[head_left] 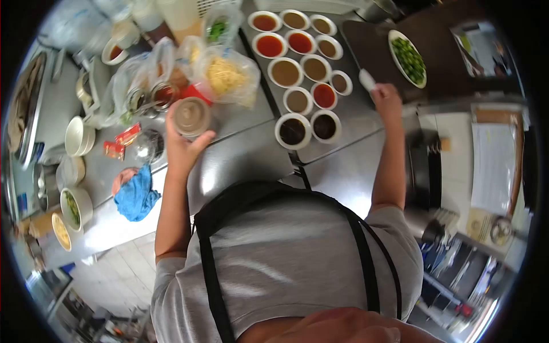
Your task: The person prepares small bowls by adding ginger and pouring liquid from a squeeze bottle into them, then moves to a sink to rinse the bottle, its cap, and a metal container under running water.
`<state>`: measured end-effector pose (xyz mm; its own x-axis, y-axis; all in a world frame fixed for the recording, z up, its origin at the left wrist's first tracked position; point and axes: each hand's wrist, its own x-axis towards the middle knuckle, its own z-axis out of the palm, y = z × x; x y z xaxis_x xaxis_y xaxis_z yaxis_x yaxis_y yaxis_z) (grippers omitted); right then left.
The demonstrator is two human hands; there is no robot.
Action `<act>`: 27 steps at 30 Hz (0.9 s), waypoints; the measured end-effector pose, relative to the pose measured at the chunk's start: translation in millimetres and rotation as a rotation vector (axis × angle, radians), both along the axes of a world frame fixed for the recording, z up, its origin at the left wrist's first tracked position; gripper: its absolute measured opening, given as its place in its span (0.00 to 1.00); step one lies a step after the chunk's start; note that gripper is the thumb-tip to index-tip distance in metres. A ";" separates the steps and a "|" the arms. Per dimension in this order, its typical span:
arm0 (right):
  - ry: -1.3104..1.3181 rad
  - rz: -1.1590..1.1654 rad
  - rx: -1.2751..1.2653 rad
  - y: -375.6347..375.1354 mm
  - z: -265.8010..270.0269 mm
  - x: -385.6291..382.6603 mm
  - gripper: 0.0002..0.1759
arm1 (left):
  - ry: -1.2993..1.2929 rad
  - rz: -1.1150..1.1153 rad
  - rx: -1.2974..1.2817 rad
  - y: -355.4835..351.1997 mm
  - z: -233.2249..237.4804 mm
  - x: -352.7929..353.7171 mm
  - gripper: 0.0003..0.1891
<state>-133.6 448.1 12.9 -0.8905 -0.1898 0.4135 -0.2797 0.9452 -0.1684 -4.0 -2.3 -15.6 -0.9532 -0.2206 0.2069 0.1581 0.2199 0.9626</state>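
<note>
My left hand (184,146) is wrapped round a round lidded container (192,117) with brownish contents, above the steel counter. Out to the right, my right hand (387,98) is closed on a small white object (367,80), perhaps a spoon or small dish. Between the hands stand several white bowls of sauce, some red (324,95), some brown (285,72), two very dark (293,131). Just behind the container are a jar of red sauce (164,94) and a plastic bag of yellow shreds (226,76).
An oval dish of chopped greens (408,59) is on the dark board at right. At left are a blue cloth (136,194), red packets (114,150), stacked white bowls (79,136) and a bowl of greens (76,208). Bottles stand at the back left.
</note>
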 end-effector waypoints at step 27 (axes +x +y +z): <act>-0.575 0.223 -0.783 -92.3 11.2 138.3 0.47 | 0.005 -0.639 0.249 182.1 6.5 2.8 0.46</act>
<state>4.7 355.8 24.0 -0.9718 -0.2358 0.0105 -0.1176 0.4451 -0.8877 -1.2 179.8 -9.0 -0.9111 0.3434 0.2280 0.1881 -0.1457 0.9713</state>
